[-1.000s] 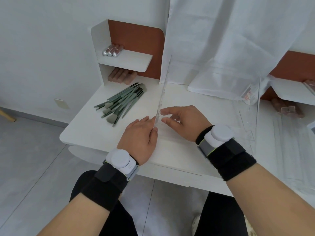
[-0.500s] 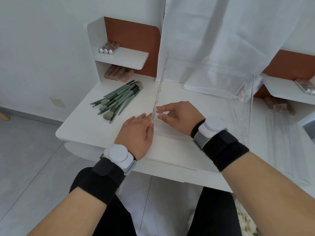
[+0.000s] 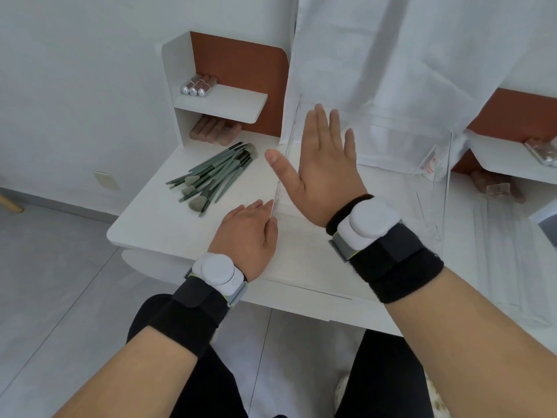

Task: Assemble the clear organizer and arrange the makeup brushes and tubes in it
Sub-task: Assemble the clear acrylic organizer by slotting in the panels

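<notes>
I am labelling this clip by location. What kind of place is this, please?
Probably a home dressing or vanity table: a white desk with small side shelves, green makeup brushes lying on it, and cosmetic tubes on a shelf.

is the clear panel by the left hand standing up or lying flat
Standing on edge. The clear panel rises thin from the desk, with the left hand holding its near end.

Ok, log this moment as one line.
stage: assembling organizer | left hand: holds clear panel upright on edge | right hand: flat, fingers straight, beside panel | brushes: loose on desk | tubes: on shelf
</notes>
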Demonstrator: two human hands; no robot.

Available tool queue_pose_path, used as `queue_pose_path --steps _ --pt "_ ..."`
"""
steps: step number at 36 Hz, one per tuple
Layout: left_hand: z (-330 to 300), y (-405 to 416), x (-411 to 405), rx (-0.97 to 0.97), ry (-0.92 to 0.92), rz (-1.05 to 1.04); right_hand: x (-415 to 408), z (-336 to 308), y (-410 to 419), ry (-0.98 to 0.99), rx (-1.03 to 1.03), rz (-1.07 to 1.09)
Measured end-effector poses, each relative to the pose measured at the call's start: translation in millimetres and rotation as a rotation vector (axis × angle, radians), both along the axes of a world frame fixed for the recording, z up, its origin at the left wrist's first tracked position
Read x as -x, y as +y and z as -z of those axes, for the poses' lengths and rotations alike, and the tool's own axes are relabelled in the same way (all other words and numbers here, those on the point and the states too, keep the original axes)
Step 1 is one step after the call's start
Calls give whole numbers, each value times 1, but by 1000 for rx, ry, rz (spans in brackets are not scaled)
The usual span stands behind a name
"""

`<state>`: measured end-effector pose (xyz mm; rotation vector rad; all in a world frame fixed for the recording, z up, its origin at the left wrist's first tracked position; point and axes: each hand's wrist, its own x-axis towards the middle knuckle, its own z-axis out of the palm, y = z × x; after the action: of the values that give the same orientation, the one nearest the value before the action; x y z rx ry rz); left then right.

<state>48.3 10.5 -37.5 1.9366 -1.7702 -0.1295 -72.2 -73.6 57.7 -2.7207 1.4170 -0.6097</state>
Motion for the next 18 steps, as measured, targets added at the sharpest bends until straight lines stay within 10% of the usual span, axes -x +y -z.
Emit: queue_pose_path --steps 6,18 --pt "-3 0 1 49 52 26 -4 57 11 285 -197 27" --pt "-9 3 5 79 49 49 3 51 7 136 -230 -23"
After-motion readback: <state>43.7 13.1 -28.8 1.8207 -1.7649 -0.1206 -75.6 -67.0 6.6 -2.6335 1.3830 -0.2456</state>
